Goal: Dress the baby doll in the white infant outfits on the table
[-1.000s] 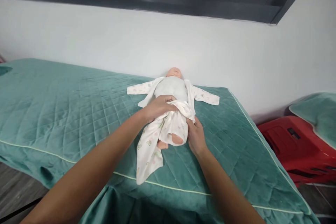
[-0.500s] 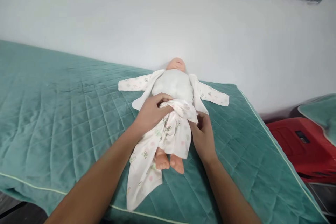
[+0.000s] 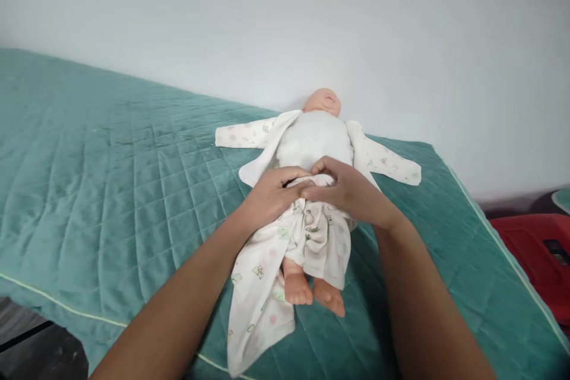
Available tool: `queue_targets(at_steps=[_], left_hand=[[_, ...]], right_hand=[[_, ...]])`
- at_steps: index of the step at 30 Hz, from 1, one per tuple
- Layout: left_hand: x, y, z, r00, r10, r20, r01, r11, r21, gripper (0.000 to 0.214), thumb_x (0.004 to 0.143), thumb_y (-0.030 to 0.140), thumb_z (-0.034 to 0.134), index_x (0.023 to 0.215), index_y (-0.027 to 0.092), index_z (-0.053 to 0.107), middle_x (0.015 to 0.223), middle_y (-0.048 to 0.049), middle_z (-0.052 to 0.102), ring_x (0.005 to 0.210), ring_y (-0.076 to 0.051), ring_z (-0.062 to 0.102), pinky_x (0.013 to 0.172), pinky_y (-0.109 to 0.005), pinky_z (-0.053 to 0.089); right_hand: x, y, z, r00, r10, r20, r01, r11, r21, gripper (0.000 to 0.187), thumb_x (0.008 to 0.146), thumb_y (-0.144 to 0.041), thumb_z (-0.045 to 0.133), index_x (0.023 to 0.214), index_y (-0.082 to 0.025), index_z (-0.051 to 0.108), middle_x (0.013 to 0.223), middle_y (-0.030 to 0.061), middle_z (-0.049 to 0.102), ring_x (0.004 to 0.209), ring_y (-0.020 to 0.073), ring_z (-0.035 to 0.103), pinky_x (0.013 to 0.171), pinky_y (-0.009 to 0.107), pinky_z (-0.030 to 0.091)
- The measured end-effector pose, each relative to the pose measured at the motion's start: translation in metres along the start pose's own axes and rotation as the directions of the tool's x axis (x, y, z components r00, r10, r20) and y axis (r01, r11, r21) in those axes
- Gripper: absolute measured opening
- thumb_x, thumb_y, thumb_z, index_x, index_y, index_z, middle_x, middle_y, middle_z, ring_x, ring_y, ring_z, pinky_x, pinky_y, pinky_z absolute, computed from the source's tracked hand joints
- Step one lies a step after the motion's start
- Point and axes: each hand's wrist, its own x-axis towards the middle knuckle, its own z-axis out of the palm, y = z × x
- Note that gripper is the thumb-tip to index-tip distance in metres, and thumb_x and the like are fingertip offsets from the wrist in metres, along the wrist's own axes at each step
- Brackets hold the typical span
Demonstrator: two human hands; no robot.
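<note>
Your left hand (image 3: 272, 195) and right hand (image 3: 350, 189) both pinch bunched top of printed baby trousers (image 3: 260, 273), across doll (image 3: 316, 138) lying on back, green quilted bedspread (image 3: 155, 190) beneath. Step looks like gathering; next move probably calls for even tension.

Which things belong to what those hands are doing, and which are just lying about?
Seems part of it:
doll, on its back
printed lower garment, held by left hand and right hand
white top, open on the doll
green quilted cover, underneath

Seems just nearby:
red object at the right edge
white wall
</note>
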Motion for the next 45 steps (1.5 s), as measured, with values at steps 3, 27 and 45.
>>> queue_targets(at_steps=[3,27,45], left_hand=[[0.003,-0.004,0.000,0.998,0.057,0.029,-0.056,0.998,-0.027,0.022,0.089,0.039,0.063,0.091,0.020,0.074,0.095,-0.0036,0.070,0.092,-0.020,0.064,0.083,-0.029,0.046],[0.001,-0.005,-0.007,0.986,-0.159,0.052,0.161,0.826,-0.540,0.032,0.079,0.046,0.075,0.081,0.020,0.056,0.066,0.0047,0.048,0.053,-0.007,0.039,0.051,-0.021,0.031],[-0.001,-0.004,-0.001,0.957,-0.289,0.031,0.264,0.819,-0.510,0.032,0.076,0.046,0.077,0.087,0.018,0.066,0.077,0.0009,0.064,0.063,-0.011,0.056,0.057,-0.021,0.044]], right_hand=[[-0.004,0.011,0.004,0.997,0.057,0.046,-0.060,0.997,0.056,0.030,0.069,-0.041,0.081,0.086,-0.021,0.066,0.075,-0.0020,0.063,0.070,0.0159,0.055,0.057,0.025,0.038],[-0.008,0.025,0.012,0.996,0.080,0.027,-0.077,0.739,0.669,0.018,0.063,-0.025,0.080,0.071,-0.019,0.065,0.068,-0.0023,0.063,0.061,0.0135,0.058,0.058,0.024,0.046],[-0.007,0.032,0.013,0.999,0.037,0.037,-0.052,0.588,0.807,0.036,0.055,-0.033,0.088,0.082,-0.020,0.069,0.064,-0.0013,0.065,0.054,0.0151,0.059,0.055,0.028,0.050]])
